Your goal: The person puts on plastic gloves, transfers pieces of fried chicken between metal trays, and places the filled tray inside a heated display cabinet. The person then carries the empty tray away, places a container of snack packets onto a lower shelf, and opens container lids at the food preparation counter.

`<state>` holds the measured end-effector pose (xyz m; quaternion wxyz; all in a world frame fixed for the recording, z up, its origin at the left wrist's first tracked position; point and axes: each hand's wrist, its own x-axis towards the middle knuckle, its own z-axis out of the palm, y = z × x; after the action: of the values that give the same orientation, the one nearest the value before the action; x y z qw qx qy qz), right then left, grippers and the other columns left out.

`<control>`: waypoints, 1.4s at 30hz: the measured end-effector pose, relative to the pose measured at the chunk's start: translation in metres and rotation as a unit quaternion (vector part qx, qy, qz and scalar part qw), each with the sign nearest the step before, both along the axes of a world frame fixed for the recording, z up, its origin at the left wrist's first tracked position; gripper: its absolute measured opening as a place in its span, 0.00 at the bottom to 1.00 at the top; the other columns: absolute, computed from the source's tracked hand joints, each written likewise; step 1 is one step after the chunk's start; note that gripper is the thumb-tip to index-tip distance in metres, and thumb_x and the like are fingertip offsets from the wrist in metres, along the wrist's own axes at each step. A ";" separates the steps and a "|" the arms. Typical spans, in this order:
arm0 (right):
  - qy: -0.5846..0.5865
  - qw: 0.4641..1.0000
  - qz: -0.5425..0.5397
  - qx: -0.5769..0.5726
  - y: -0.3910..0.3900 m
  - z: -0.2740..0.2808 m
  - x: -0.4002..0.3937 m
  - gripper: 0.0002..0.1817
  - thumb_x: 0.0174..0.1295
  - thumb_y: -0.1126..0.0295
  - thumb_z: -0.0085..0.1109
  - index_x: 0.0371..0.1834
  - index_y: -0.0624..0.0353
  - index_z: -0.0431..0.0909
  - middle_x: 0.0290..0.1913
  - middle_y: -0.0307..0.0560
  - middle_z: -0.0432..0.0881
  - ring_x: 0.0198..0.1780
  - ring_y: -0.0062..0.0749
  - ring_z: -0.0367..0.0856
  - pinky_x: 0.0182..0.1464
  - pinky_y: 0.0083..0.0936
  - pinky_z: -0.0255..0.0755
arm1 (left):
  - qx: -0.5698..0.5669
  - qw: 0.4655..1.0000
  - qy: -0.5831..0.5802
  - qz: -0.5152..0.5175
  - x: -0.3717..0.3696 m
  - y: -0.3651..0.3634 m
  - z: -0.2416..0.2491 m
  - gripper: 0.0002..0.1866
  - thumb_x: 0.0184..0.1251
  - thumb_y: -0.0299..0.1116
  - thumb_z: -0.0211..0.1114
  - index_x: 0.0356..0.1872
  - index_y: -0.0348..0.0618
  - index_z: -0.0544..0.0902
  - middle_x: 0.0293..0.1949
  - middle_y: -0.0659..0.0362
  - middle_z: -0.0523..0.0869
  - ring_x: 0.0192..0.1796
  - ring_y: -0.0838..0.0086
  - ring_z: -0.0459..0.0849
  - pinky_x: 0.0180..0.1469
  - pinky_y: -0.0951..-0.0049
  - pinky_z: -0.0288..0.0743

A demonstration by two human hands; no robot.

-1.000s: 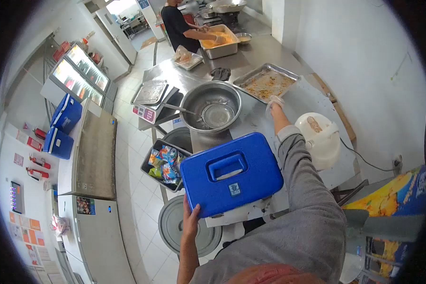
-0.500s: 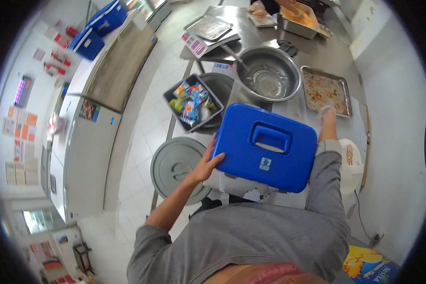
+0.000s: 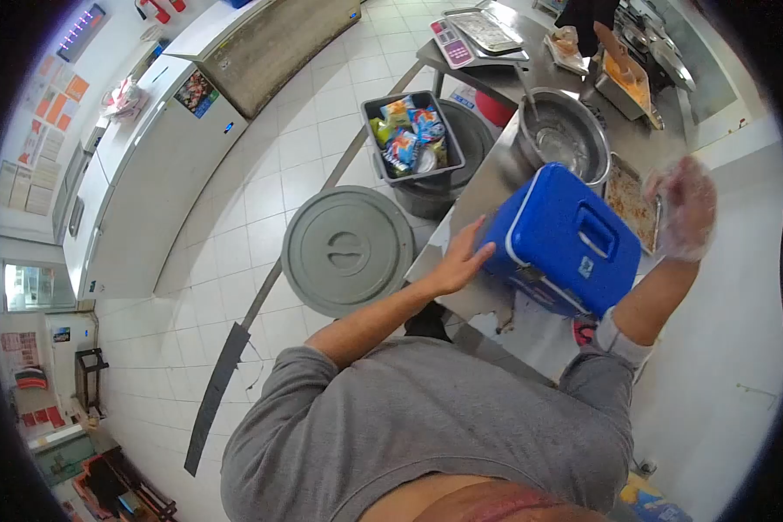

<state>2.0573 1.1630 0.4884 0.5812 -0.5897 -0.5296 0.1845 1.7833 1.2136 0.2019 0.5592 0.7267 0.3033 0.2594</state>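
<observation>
A blue cooler box (image 3: 574, 239) with a closed lid and a recessed handle rests at the near end of the metal table. My bare left hand (image 3: 461, 263) is at its left side, fingers stretched out and thumb apart, seemingly touching the box without wrapping round it. My right hand (image 3: 685, 207), in a clear plastic glove, is raised off the box's right side. Its fingers look loosely apart with nothing visible in them. Behind the box stand a large metal bowl (image 3: 593, 126) and a stained baking tray (image 3: 628, 198), the tray partly hidden.
To the left, a grey crate (image 3: 383, 167) of colourful packets sits on a dark round bin. A grey-lidded bin (image 3: 346, 252) stands nearer me. At the far end are a scale (image 3: 452, 45) and another person's hand (image 3: 613, 50) over an orange-filled pan. A wall (image 3: 744, 287) bounds the right.
My view has turned, shifting the room. My right hand has come away from the cooler box's right side and lifted. My left hand has loosened from its edge; the box now shows its front side.
</observation>
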 end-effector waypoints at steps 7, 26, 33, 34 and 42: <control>0.269 0.929 0.169 -0.189 0.047 -0.161 -0.231 0.18 0.62 0.61 0.56 0.52 0.59 0.73 0.29 0.42 0.79 0.21 0.24 0.79 0.23 0.18 0.73 | -0.230 0.957 0.107 0.141 -0.271 0.004 -0.063 0.33 0.68 0.51 0.53 0.68 0.44 0.57 0.58 0.48 0.72 0.60 0.63 0.70 0.61 0.66 0.62; 0.431 0.750 -0.253 -0.433 0.317 -0.627 -0.182 0.30 0.59 0.44 0.56 0.50 0.61 0.74 0.44 0.51 0.78 0.46 0.35 0.78 0.45 0.35 0.71 | -0.498 0.650 0.418 0.394 -0.621 -0.243 -0.152 0.25 0.67 0.45 0.55 0.54 0.33 0.70 0.42 0.48 0.76 0.44 0.63 0.75 0.45 0.66 0.70; 0.442 0.664 -0.513 -0.318 0.278 -0.580 -0.316 0.24 0.53 0.66 0.54 0.49 0.74 0.71 0.50 0.66 0.77 0.48 0.54 0.78 0.49 0.37 0.73 | -0.284 0.785 0.481 0.267 -0.609 -0.139 -0.188 0.28 0.66 0.46 0.56 0.54 0.29 0.71 0.53 0.39 0.75 0.56 0.52 0.74 0.56 0.61 0.68; 0.446 0.646 -0.541 -0.302 0.258 -0.600 -0.340 0.24 0.53 0.63 0.56 0.46 0.74 0.72 0.48 0.65 0.78 0.48 0.54 0.78 0.51 0.38 0.71 | -0.216 0.813 0.470 0.268 -0.593 -0.096 -0.192 0.28 0.66 0.46 0.56 0.55 0.28 0.71 0.54 0.38 0.75 0.58 0.50 0.74 0.58 0.61 0.68; 0.453 0.633 -0.453 -0.434 0.058 -0.620 -0.500 0.18 0.52 0.59 0.60 0.39 0.63 0.77 0.41 0.56 0.81 0.44 0.49 0.79 0.46 0.40 0.69 | 0.190 0.917 0.328 0.125 -0.424 0.235 -0.239 0.26 0.65 0.42 0.58 0.56 0.32 0.69 0.54 0.42 0.73 0.59 0.51 0.68 0.63 0.59 0.61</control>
<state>1.5574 1.2209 -0.1320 0.4353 -0.7821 0.2752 0.3508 1.3591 1.4487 -0.0373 0.2430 0.8196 0.5031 0.1269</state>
